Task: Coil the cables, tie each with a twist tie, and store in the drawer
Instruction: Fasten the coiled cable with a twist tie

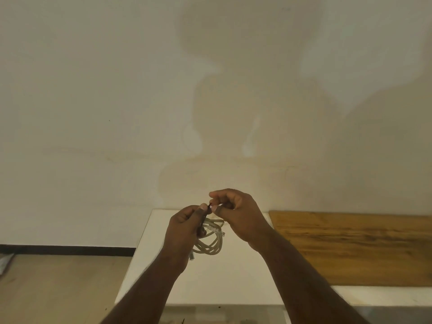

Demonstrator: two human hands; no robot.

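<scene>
Head view, I count one beige network cable [211,239] coiled in several loops, two clear plugs showing, held above the white worktop [233,284], left hand [184,228] gripping the coil, right hand [236,213] pinching a dark twist tie [209,205] at its top.

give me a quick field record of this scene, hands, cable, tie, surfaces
left hand: holds the coiled cable, pinches the tie end
right hand: pinches the other end of the tie
cable: beige, coiled in loops, hanging from the left grip above the table
twist tie: small, dark, between both thumbs at the top of the coil
white table: under the hands
wooden board: to the right
drawer: not in view
</scene>
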